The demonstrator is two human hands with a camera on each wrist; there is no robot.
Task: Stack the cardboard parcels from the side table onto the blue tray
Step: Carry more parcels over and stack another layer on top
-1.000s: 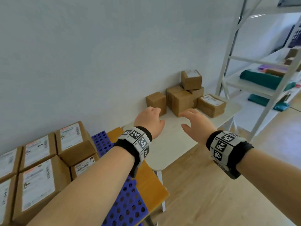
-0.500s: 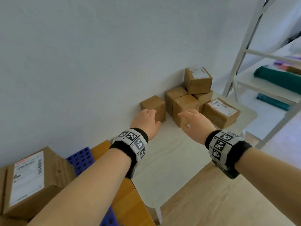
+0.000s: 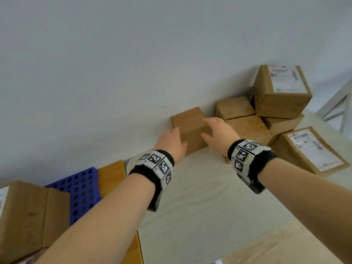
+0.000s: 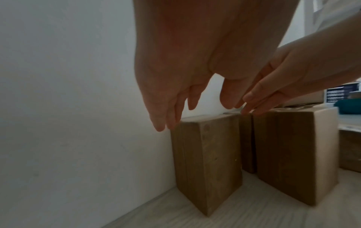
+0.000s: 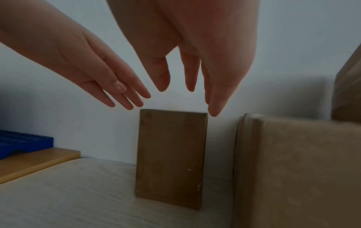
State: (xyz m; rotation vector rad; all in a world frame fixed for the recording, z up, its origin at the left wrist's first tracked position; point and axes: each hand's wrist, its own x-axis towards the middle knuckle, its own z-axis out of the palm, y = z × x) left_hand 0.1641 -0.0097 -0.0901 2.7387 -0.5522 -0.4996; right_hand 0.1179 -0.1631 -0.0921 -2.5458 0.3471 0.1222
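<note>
Both hands now closed in on the lone parcel (image 3: 190, 128) by the wall (image 3: 114, 63); 1 s ago still hovering short of it, over the near part of the desk (image 3: 200, 197); head view also swung right and nearer, so most of the blue tray (image 3: 80, 189) dropped out of view, only a corner left at lower L.

Left hand (image 3: 171, 142) at the parcel's L face, fingers straight; right hand (image 3: 219, 133) over its R top edge, fingers spread; neither clenched, neither grasping yet. Wrist views agree: fingertips (image 4: 160, 127) of the L just at the top L corner of the parcel (image 4: 207, 162); R fingertips (image 5: 213, 113) just above the top R corner of the parcel (image 5: 171, 154); contact cannot be told for sure, looks like a hair's gap or a light touch.

Parcel itself upright on the desk, apart from the pile (image 3: 266, 119) to its R, close against the wall; not lifted.

Meaning for the task: reach phase about over, squeeze-and-lift next; prob. a two-palm clamp on opposite sides, then a carry L to the tray, where one labelled box (image 3: 28, 216) already shows at lower L. Several parcels left on the desk, so task far from done. Risk: tall narrow box, could tip toward the wall or the neighbour box (image 5: 293, 169) if pressed unevenly.
</note>
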